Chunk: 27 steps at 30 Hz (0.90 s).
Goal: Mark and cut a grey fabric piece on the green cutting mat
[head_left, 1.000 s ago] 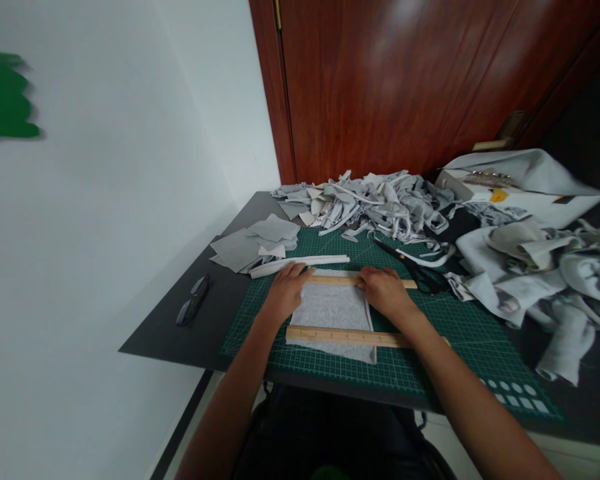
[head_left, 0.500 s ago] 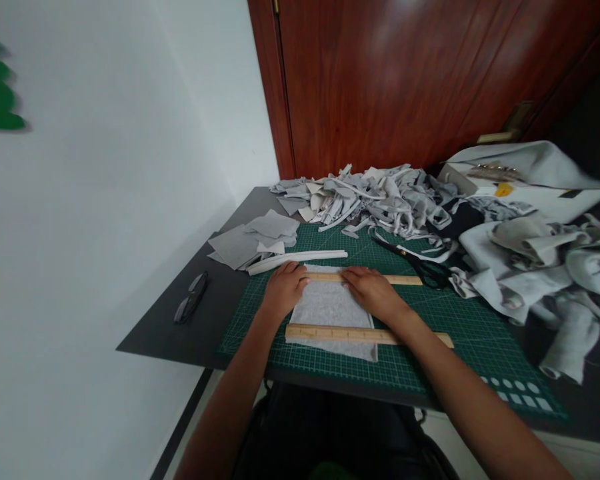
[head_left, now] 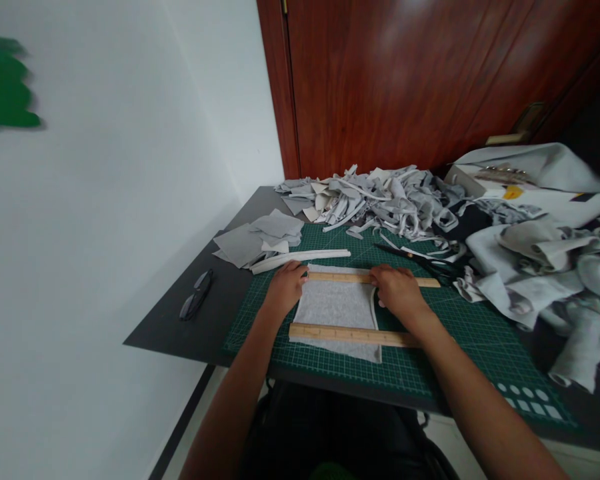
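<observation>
A piece of light grey cloth (head_left: 337, 303) lies flat on the green cutting mat (head_left: 460, 340). Across its far edge runs a thin wooden ruler (head_left: 340, 277), and a second, wider wooden ruler (head_left: 337, 333) crosses its near part. My left hand (head_left: 286, 290) is closed at the far ruler's left end, by the cloth's far left corner; its fingertips are partly hidden. Farther along the same ruler, my right hand (head_left: 396, 292) grips it just past the cloth's right edge, which curls up a little there. My right forearm covers the near ruler's right end.
Black scissors (head_left: 430, 265) lie beyond my right hand. White strips (head_left: 300, 259) and flat grey cloth pieces (head_left: 257, 240) are at the far left, glasses (head_left: 197, 295) at the left edge. Scraps (head_left: 380, 200) pile up at the back, with bundled cloth (head_left: 535, 267) and a white box (head_left: 545, 193) at right.
My right hand has moved right along the far ruler, from over the cloth to past its right edge. That ruler's right end reaches farther right. My left hand stays at the left corner.
</observation>
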{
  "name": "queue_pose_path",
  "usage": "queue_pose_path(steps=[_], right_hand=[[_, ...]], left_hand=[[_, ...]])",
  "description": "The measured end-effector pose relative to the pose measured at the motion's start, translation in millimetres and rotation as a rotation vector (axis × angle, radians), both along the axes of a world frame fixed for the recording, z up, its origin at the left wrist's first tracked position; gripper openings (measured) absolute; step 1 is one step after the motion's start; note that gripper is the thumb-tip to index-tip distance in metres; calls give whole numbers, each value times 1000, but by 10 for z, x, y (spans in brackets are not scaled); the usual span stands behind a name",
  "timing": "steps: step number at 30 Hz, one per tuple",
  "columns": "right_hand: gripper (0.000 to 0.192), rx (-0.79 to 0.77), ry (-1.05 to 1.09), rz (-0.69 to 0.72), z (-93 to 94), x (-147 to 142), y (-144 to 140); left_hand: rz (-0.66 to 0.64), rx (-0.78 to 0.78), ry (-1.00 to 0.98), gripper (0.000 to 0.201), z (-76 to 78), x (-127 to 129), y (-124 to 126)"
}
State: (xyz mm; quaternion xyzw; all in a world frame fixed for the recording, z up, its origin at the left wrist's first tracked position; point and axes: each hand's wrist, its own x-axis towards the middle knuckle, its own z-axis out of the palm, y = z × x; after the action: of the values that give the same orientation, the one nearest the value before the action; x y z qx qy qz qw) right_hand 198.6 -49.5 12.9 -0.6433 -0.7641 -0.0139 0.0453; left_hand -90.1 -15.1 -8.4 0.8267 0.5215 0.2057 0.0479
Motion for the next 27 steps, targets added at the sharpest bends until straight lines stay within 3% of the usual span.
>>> queue_pose_path(steps=[7, 10, 13, 16, 22, 27], right_hand=[[29, 68, -25, 112, -53, 7, 12], [29, 42, 6, 85, -57, -32, 34], [26, 22, 39, 45, -47, -52, 65], [25, 34, 53, 11, -39, -37, 95], [25, 80, 50, -39, -63, 16, 144], [25, 100, 76, -22, -114, 81, 199]], left_hand=[[51, 8, 1, 34, -27, 46, -55], [88, 88, -63, 37, 25, 126, -128], [1, 180, -125, 40, 93, 283, -277], [-164, 83, -28, 35, 96, 513, -507], [74, -56, 130, 64, -64, 839, -849], [-7, -75, 170, 69, -106, 668, -776]])
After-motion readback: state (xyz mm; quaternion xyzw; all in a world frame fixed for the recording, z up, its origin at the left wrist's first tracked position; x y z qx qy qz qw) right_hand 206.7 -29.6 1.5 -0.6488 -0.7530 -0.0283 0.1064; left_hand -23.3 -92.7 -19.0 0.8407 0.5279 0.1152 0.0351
